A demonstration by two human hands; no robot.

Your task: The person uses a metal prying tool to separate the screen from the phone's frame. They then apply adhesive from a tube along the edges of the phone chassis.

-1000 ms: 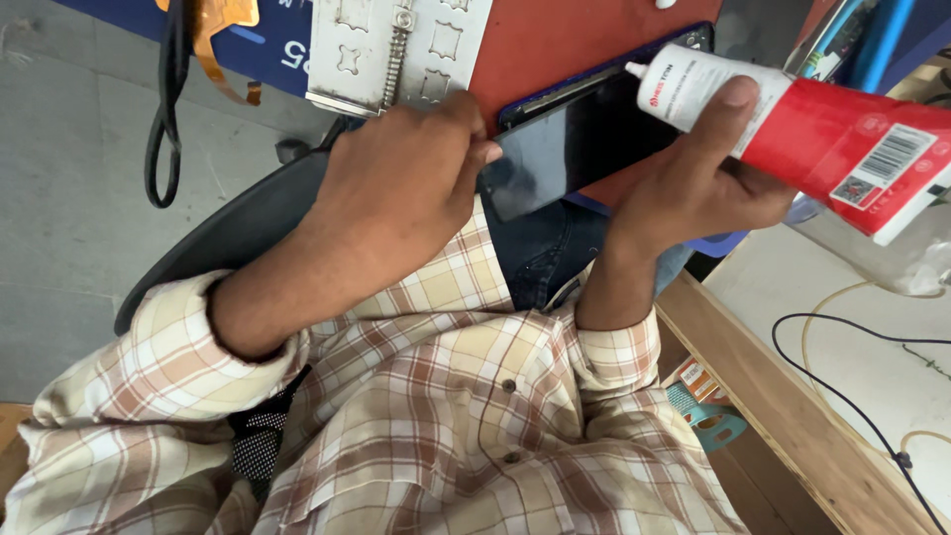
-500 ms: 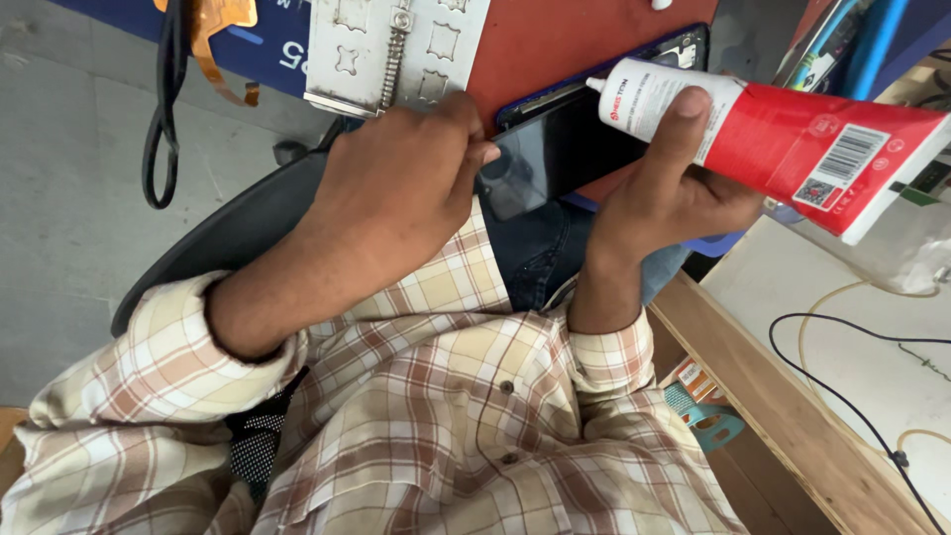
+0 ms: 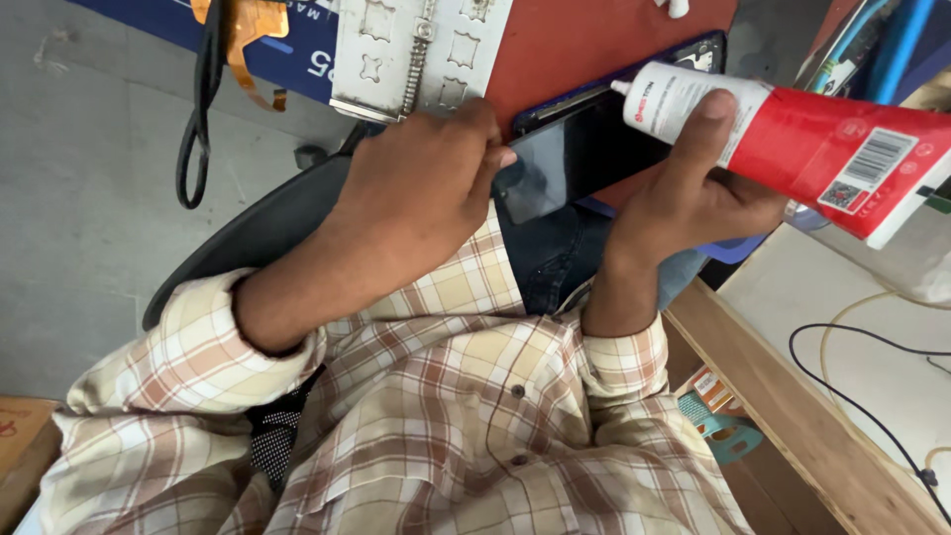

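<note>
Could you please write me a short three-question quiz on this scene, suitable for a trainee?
1. Which hand holds the red and white squeeze tube?
2. True or false: the tube's white nozzle tip points at the upper edge of the dark glossy phone.
3. Which of these lies on the red mat left of the phone? A) a pale metal plate with cut-outs B) a glass jar C) a hammer

Key
1. The right hand; the left hand steadies the phone's lower end.
2. True.
3. A, the pale metal plate with cut-outs.
</note>
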